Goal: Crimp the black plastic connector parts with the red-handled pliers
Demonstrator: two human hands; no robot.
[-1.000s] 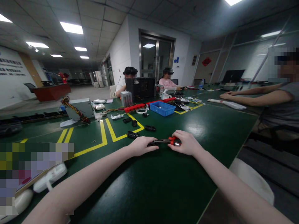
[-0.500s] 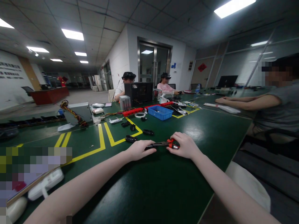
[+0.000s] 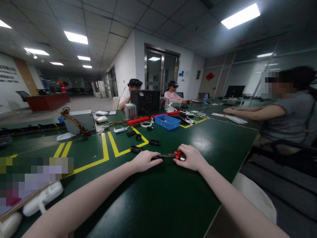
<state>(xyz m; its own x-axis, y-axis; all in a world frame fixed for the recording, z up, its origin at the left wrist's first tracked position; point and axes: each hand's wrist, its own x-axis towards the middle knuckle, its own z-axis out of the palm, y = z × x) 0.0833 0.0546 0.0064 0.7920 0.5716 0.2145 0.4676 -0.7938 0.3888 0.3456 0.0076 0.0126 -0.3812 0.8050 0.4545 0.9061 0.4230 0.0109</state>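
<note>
My right hand [image 3: 192, 158] is closed around the red handles of a pair of pliers [image 3: 169, 155], whose narrow metal jaws point left. Between the thumb and fingers of my left hand [image 3: 143, 161] is a small black part [image 3: 156, 157], mostly hidden by the fingers. The pliers' jaws meet this part just past my fingertips; whether they grip it, I cannot tell. Just beyond my left hand lie similar black plastic parts [image 3: 136, 149], with another black piece [image 3: 155, 142] to their right.
A blue bin [image 3: 170, 125] stands past my hands on the green table [image 3: 158, 205]. Farther left are a power supply [image 3: 84, 121] with cables and a black computer case [image 3: 146, 101]. A white power strip [image 3: 44, 198] lies near my left forearm. Co-workers sit opposite and at right.
The view has turned slightly right and up, so everything sits a little farther left. Both hands keep hold of the pliers and the black part at nearly the same place over the table.
</note>
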